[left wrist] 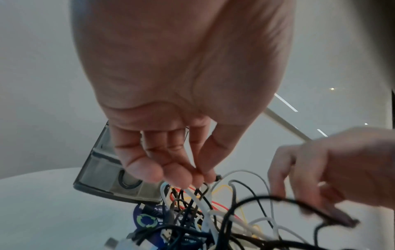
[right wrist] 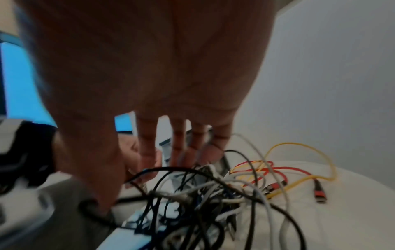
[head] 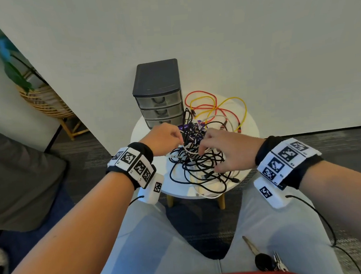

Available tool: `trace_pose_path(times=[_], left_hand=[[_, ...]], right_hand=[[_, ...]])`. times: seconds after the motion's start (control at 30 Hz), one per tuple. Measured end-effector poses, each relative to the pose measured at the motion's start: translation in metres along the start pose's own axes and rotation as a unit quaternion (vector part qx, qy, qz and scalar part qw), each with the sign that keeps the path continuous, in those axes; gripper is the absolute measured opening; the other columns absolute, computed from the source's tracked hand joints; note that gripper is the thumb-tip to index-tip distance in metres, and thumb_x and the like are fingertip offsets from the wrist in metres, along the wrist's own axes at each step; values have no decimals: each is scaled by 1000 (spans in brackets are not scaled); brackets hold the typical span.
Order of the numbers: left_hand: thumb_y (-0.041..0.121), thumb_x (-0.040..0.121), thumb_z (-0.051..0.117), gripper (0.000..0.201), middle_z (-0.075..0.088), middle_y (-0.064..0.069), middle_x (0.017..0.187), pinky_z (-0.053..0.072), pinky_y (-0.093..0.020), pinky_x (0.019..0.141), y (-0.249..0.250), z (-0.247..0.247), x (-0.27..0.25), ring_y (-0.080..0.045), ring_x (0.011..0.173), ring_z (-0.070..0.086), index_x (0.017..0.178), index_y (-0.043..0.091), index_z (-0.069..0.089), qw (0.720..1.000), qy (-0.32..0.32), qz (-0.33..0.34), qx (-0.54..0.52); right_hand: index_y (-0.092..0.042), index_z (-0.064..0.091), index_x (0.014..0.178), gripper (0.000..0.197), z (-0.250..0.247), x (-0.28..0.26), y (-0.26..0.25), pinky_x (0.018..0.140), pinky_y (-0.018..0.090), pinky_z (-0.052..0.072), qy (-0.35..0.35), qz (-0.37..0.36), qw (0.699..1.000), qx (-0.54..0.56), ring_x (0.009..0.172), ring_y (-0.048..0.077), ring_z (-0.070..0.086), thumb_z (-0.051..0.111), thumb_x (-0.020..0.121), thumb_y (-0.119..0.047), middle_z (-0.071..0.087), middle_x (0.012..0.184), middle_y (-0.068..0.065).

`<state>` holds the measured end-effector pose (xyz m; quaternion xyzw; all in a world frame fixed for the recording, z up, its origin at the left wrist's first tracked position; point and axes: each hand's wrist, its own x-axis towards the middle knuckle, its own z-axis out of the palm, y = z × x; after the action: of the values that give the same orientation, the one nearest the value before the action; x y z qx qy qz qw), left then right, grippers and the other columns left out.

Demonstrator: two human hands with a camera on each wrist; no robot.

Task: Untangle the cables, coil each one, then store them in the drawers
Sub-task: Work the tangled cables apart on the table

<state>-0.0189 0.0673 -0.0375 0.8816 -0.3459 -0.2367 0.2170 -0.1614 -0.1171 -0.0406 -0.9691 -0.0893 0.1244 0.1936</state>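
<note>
Cables (head: 198, 163): thin, round, knotted heap.

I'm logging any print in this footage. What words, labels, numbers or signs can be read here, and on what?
Purple packet under the cable tangle: white lettering, too blurred to read.
Same packet in the left wrist view: a green circular-arrows sign; beside it only "no" shows before cables cover it.
Wristband tags: black-and-white coded squares, tiny characters unreadable.

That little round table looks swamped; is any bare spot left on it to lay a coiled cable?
Yes: the table's left edge, beside the drawer unit and behind the left hand, is bare. A strip on the right rim past the red cable is too. The middle and front are crowded by the cable tangle.
</note>
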Motion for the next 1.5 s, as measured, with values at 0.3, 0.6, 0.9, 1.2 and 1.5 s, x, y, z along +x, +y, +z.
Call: trace_pose_path(times=[0.3,0.6,0.9,1.2,1.5], left_hand=[[13,94,60,18,69,9,79,51,-24,74,7,18,-8,-3,74,61,91,14,78,997,-37,67,26],[27,85,79,13,67,8,75,48,-16,63,13,43,-1,-1,63,58,88,22,67,970,163,151,-95],[36,94,67,18,71,5,87,57,-36,73,31,53,2,-17,77,63,94,23,80,962,-2,147,229],[39,100,57,27,64,-4,98,55,-38,80,39,80,6,-25,91,63,105,18,72,953,-12,124,275],[34,99,62,15,63,7,84,50,-28,71,24,44,-6,-9,77,58,95,22,69,973,33,205,102]], right_hand=[[-25,58,92,23,14,19,35,75,34,51,88,91,985,119,86,17,65,63,92,-3,67,87,-3],[-21,53,99,9,17,24,45,67,27,49,118,159,945,262,68,11,64,49,103,-13,69,81,6],[-23,53,99,10,17,34,37,72,37,48,98,191,940,265,70,16,60,47,104,-17,66,78,6],[-13,61,107,20,7,26,19,65,27,37,18,156,957,245,70,12,49,58,89,-6,56,79,-5],[-24,52,103,37,12,20,31,76,40,46,3,127,979,160,89,29,58,81,80,-23,63,99,11]])
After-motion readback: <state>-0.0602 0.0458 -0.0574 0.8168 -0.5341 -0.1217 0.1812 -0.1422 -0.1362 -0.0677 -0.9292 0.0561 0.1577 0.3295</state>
